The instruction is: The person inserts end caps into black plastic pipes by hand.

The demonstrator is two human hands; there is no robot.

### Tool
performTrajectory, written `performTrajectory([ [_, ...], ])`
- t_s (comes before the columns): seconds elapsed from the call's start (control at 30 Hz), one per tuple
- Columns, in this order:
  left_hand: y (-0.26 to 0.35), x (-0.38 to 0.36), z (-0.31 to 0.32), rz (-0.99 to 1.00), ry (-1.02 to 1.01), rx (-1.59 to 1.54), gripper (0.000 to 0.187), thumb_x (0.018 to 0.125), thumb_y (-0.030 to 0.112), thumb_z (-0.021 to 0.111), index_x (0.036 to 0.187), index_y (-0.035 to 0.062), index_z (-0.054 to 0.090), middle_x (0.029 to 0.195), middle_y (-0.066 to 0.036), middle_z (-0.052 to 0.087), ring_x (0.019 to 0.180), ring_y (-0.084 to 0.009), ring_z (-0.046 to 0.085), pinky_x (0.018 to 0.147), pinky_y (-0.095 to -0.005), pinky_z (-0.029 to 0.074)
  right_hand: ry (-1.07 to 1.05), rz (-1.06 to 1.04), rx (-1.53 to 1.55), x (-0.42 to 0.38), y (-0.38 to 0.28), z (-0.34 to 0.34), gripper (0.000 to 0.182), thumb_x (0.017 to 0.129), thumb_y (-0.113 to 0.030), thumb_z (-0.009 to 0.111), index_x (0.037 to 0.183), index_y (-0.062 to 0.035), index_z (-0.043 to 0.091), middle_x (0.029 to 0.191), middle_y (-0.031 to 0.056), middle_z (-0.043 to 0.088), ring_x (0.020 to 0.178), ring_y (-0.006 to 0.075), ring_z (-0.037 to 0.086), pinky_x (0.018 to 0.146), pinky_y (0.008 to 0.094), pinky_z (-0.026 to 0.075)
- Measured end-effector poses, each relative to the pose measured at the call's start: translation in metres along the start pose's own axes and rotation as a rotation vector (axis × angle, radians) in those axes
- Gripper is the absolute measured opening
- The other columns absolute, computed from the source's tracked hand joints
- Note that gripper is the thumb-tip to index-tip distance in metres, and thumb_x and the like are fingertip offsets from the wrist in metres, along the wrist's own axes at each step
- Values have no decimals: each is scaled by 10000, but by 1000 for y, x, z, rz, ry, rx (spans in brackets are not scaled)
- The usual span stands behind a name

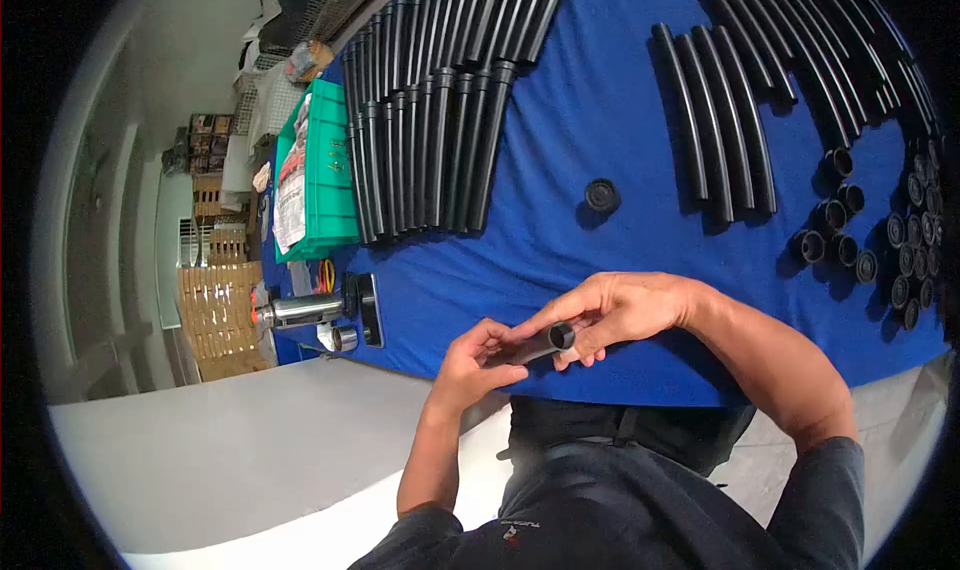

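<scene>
A short dark tube [540, 345] with an open round end lies between my two hands, near the table's front edge. My left hand [478, 362] is curled around its left end, the fingers partly wrapped. Around the open right end, my right hand [615, 315] holds the tube with thumb and fingers. Beyond my hands, a round black cap [601, 195] sits alone on the blue cloth [560, 120].
Rows of long black tubes [440, 150] lie back left, more tubes [720, 120] back right. Black rings [831, 215] and caps [905, 260] are at the right. A green crate [335, 190], a steel flask [305, 311] and a phone [371, 310] stand or lie left.
</scene>
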State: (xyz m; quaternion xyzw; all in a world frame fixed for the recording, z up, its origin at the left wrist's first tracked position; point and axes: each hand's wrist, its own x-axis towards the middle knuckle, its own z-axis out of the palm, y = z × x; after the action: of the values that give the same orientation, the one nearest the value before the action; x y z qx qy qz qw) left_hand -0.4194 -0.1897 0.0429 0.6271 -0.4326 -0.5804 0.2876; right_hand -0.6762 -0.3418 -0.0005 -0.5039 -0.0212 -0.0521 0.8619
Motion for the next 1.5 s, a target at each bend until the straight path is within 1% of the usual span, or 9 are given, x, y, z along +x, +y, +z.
performTrajectory([
  [0.33,-2,-3,-9,24,-145,-110,463,802,105,848,1194,-50,654,1162,-85,587,1136,-176,579,957,-304,461,-8,9,-110,1,0,-2,573,890,-30,682,1435,-187,599,915,43,726,722,85,591,721,265,513],
  [0.63,-14,-5,-11,-30,-198,-162,470,945,209,714,1307,-68,597,1202,-154,668,1007,-219,673,863,-332,534,-2,3,-47,2,2,0,554,881,-34,719,1411,-162,620,938,11,716,753,83,595,724,256,511],
  [0.9,-21,-5,-5,23,-179,-92,514,869,148,809,1298,-16,580,1212,-100,628,1076,-191,629,906,-333,517,-1,1,-53,3,7,-2,529,911,-140,757,1417,-190,613,909,2,704,738,83,591,708,260,508],
  [1.03,-19,0,-3,123,-181,-132,482,894,206,794,1275,-19,602,1225,-90,614,1070,-180,614,901,-326,503,3,-28,-75,3,5,-1,464,951,-131,693,1408,-130,611,859,-4,664,722,75,582,636,237,504],
  [1.23,-19,0,-17,92,-251,131,509,938,340,739,1236,-56,627,993,-74,667,1000,-176,630,869,-304,492,15,-35,-98,3,4,-2,474,944,-156,710,1403,-97,609,868,-2,666,729,81,585,644,245,508],
  [1.33,-17,-7,-2,-114,-153,-223,491,913,317,768,1212,-49,638,902,-61,652,893,-170,636,810,-286,494,58,-25,-88,3,4,-3,500,930,-191,740,1400,-82,610,892,4,679,765,86,587,686,255,507],
  [1.4,-12,-10,8,-78,-204,-121,470,908,295,775,1213,-35,636,892,-63,651,826,-163,634,771,-282,497,105,6,-48,2,2,-2,508,912,-201,774,1384,-84,629,939,19,706,816,94,591,746,268,503],
  [1.43,-8,-9,13,-46,-216,-63,461,905,284,778,1214,-28,635,888,-64,650,792,-160,633,752,-280,498,88,-16,-155,5,4,-5,584,894,-237,796,1411,-57,594,1077,51,693,934,111,598,810,277,506],
  [1.5,-15,-9,28,123,-195,-555,420,924,247,756,1232,11,595,919,-98,644,871,-198,636,810,-338,505,149,-22,-244,4,2,-2,723,858,-286,828,1473,-61,521,1193,88,657,1019,152,606,866,298,513],
])
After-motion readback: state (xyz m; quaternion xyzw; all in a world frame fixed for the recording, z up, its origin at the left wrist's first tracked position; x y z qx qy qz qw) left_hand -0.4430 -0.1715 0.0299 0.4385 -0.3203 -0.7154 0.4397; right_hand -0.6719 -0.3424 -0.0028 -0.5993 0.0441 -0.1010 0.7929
